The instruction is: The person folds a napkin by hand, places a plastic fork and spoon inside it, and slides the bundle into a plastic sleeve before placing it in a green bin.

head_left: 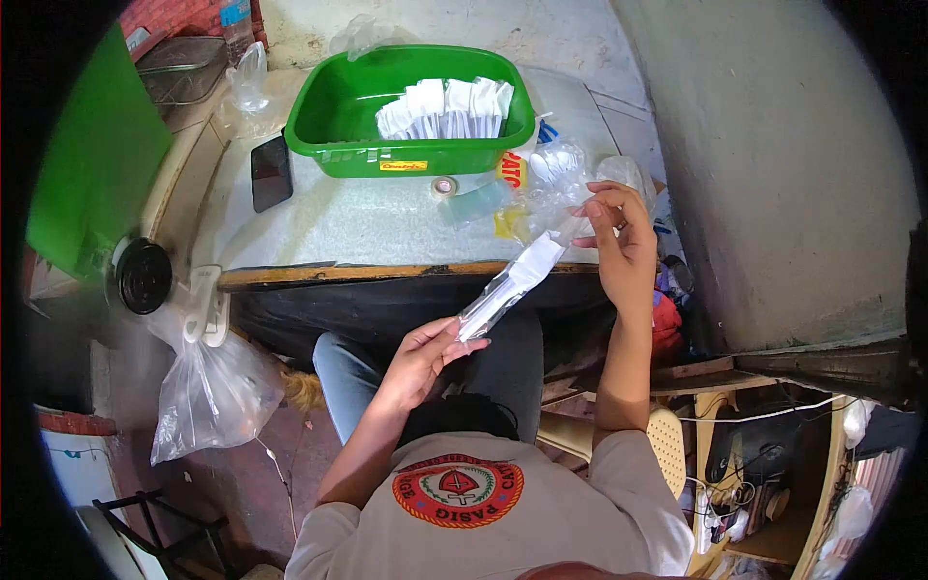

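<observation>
My left hand [423, 360] grips the lower end of a slim clear plastic packet [498, 298], tilted up to the right over the table's front edge. Inside it are a folded white napkin and what looks like white plastic cutlery. At the packet's upper end, my right hand [623, 232] has its fingertips pinched together on the clear open end of the film. A green basin [329, 152] stands further back, with several similar white packets [449, 108] lined up inside. Just beyond my right hand lies a clear bag of white plastic spoons [558, 162].
A phone [272, 174] and a tape roll [443, 187] lie on the table [329, 227]. A clear plastic bag [213, 387] hangs from a white clip [205, 304] at the left. A grey wall [783, 174] bounds the right side.
</observation>
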`<state>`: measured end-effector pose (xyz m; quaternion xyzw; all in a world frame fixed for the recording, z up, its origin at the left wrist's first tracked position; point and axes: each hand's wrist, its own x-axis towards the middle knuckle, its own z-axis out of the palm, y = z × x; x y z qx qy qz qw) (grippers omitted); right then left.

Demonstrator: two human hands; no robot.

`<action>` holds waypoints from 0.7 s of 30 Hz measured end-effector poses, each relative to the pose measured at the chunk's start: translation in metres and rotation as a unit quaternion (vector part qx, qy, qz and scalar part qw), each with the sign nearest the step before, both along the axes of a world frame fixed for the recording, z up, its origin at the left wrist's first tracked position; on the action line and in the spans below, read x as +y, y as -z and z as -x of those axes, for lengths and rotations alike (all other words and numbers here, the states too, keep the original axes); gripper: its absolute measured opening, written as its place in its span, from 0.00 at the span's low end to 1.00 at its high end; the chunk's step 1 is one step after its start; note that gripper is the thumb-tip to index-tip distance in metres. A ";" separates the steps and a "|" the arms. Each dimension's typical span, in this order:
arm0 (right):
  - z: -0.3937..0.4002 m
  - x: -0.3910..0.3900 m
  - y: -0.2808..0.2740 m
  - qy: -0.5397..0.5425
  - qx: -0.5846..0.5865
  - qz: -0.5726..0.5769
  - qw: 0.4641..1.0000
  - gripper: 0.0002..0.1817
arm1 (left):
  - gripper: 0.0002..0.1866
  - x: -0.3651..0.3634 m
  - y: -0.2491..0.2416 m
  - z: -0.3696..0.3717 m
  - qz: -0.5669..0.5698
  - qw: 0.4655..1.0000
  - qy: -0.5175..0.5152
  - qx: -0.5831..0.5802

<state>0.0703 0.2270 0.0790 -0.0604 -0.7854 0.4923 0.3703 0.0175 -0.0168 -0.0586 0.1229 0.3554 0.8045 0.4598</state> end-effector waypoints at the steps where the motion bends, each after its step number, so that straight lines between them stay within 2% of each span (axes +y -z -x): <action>1: -0.001 0.000 -0.001 0.000 0.001 0.000 1.000 0.06 | 0.19 0.000 0.001 -0.001 0.023 0.999 -0.021 -0.008; 4: -0.004 0.000 -0.003 0.018 -0.007 -0.029 0.999 0.05 | 0.18 0.001 0.020 0.001 0.039 0.996 -0.066 0.035; 11: -0.008 -0.004 -0.006 -0.018 -0.022 0.028 0.999 0.04 | 0.15 0.003 0.025 0.002 0.020 0.998 -0.062 0.020; 13: -0.011 -0.012 -0.012 -0.032 -0.030 0.028 0.999 0.04 | 0.17 0.002 0.022 0.004 0.072 0.984 -0.026 0.161; 14: -0.014 -0.018 -0.016 -0.034 -0.039 -0.034 0.998 0.04 | 0.17 0.003 0.019 0.004 0.072 0.984 -0.024 0.161; 15: -0.016 -0.025 -0.021 -0.037 -0.048 -0.095 0.994 0.04 | 0.20 0.004 0.012 0.004 0.068 0.975 -0.034 0.209; 16: -0.019 -0.033 -0.028 -0.041 -0.043 -0.129 0.990 0.04 | 0.25 0.006 0.005 0.005 0.065 0.964 -0.045 0.256; 17: -0.021 -0.040 -0.032 -0.042 -0.042 -0.130 0.990 0.04 | 0.25 0.007 -0.005 0.006 0.064 0.963 -0.046 0.256; 19: -0.025 -0.048 -0.036 -0.078 -0.028 -0.195 0.977 0.06 | 0.33 0.012 -0.027 0.007 0.097 0.890 -0.092 0.437; 20: -0.026 -0.049 -0.035 -0.100 -0.017 -0.213 0.972 0.08 | 0.36 0.015 -0.037 0.010 0.104 0.862 -0.116 0.482; 21: -0.027 -0.050 -0.037 -0.101 -0.017 -0.214 0.972 0.08 | 0.36 0.019 -0.045 0.013 0.104 0.862 -0.117 0.483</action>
